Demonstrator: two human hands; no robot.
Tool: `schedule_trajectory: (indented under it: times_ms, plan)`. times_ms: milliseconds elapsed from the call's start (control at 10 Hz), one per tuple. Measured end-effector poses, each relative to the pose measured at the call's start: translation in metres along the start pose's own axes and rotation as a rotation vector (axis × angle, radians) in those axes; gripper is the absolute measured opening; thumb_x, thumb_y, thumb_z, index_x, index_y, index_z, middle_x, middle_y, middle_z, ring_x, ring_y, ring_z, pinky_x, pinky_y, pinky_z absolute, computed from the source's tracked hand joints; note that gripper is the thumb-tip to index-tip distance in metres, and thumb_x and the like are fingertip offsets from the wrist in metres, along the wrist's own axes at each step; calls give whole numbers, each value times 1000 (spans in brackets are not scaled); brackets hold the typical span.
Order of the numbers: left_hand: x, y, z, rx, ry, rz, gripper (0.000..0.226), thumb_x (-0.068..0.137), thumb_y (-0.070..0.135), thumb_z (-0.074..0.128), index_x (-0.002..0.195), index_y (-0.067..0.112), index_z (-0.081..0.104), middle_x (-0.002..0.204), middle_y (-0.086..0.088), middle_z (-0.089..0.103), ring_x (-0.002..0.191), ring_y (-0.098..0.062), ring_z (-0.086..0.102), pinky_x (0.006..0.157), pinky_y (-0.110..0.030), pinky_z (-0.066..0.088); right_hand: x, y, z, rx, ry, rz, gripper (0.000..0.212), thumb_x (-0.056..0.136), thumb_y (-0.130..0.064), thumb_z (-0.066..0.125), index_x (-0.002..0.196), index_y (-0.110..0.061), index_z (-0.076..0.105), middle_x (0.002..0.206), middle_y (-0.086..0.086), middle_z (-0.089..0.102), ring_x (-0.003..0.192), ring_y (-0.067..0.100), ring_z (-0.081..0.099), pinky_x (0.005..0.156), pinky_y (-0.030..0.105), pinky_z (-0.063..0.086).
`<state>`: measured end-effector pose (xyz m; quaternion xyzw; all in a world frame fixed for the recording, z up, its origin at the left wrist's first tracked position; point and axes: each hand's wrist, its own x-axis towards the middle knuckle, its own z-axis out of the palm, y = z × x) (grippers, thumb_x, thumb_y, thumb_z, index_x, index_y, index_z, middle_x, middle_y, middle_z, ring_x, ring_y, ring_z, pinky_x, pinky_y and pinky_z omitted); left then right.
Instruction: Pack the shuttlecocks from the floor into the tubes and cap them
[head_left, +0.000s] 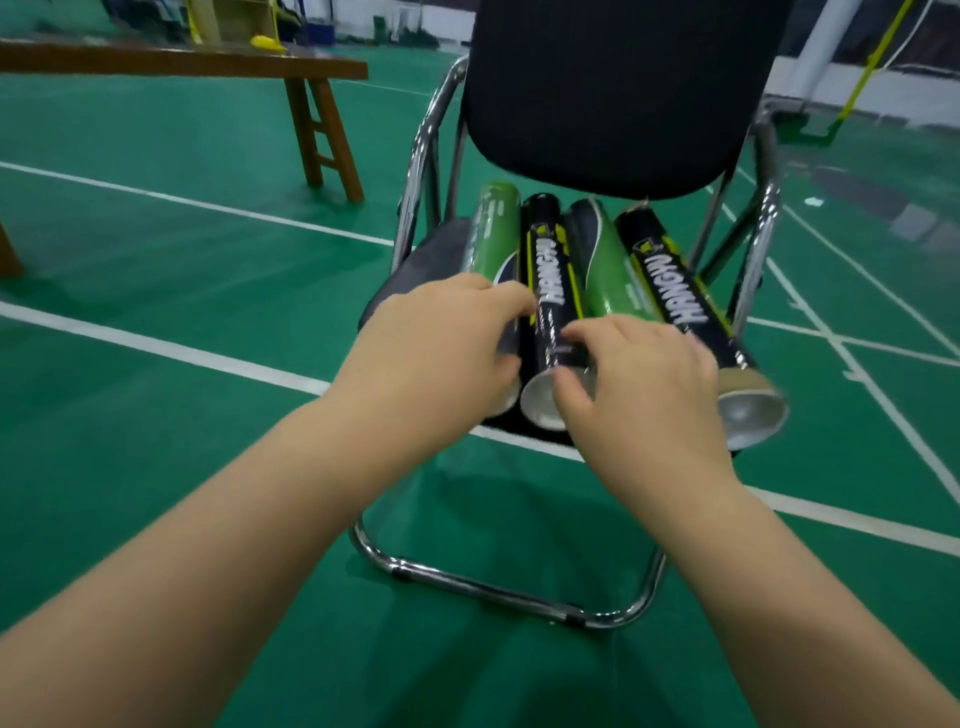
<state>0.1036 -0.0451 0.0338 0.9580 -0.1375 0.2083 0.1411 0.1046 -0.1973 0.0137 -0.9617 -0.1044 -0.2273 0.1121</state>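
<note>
Four cylindrical cardboard tubes are laid side by side on the seat of the black padded, chrome-framed chair (613, 104). Their long axes run from the seat's front edge towards the backrest, and their silvery near ends overhang the front edge. Whether these ends are capped or open cannot be told.

From the chair's left rail to its right rail, the order is: outer green tube (493, 228), inner black tube (550, 270), inner green tube (608, 270), outer black tube (675, 296).

The left hand (431, 353) is curled round the near end of the outer green tube. The right hand (644, 384) is held over the inner green tube with its fingers bent and its thumb beside the inner black tube's end. A firm grip cannot be confirmed, as the frame is blurred.

The inner black tube lies between the two hands and is equally near to both. A lift along its long axis, towards the chair's front, is judged suitable. No shuttlecock is in view.
</note>
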Motion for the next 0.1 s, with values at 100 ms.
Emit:
schedule_trajectory:
  times_ms: [100]
  plan:
    - [23,14,-55,67,-82,-30,33,89,26,53,122,31,52,109,1,65,102,-23,57,81,-40,51,16,1,-61,-44,-31,14,28,89,-31,50,116,-26,58,117,-6,58,111,20,48,93,36,31]
